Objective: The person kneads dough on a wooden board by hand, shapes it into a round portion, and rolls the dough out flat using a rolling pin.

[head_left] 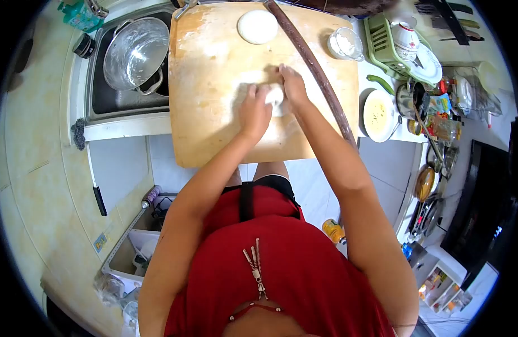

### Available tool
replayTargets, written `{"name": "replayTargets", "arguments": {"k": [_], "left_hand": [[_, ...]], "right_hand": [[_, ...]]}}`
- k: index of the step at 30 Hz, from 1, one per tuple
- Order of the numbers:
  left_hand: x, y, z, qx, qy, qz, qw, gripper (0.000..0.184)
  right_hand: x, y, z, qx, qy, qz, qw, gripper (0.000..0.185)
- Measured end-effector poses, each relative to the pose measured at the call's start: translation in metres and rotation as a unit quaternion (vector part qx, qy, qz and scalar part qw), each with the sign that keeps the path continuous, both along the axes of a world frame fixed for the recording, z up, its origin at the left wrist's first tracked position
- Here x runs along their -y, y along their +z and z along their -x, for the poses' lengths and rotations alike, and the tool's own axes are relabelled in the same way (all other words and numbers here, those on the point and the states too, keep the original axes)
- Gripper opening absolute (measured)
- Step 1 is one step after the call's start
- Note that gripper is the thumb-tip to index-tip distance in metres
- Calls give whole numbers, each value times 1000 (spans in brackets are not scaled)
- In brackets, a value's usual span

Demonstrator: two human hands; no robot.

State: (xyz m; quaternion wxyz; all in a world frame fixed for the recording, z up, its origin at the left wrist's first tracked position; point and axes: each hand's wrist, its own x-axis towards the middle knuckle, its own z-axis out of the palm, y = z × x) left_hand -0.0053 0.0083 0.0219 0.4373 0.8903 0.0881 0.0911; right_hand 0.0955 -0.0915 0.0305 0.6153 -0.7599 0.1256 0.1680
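Note:
On the floured wooden board (pixel 205 121), my left hand (pixel 255 112) is closed around the left side of a small white piece of dough (pixel 275 95). My right hand (pixel 293 87) presses against the same dough from the right, its fingers curled and slightly blurred. Part of the dough is hidden by both hands. A round, flattened piece of dough (pixel 258 27) lies near the board's far edge. To the right, a long dark rolling pin (pixel 312 59) lies slantwise across the board.
A glass cup of white powder (pixel 344 44) stands at the board's far right. Left is a sink (pixel 96 109) with a metal pot (pixel 136 53). On the right are a bowl of yellowish liquid (pixel 378 115), a green pepper (pixel 381 83) and a green dish rack (pixel 380 42).

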Motion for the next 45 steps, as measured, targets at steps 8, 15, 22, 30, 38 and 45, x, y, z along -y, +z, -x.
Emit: {"name": "replayTargets", "arguments": {"k": [8,15,22,30,38,45], "left_hand": [[2,0,8,94,-1,-60,994,41],[14,-32,-23,-97,171,257,946,48],[-17,13,1,54,75,-52,994,39],[-36,-23,28,56,35,-138,988,31],[-35,-45,-22,-114,235,294,919,38],[-36,13,16,25,71,-47,996,30]], "right_hand": [[1,-19,46,342,4,416,843,10],[-39,-15,-45,297,-1,440,848,29],[-27,12,1,-33,-31,-83,996,30],[-45,-19,40,429,99,363,822,8],[-95,-21,-33,276,90,460,839,25],[-42,-9,13,149,113,161,969,30]]}}
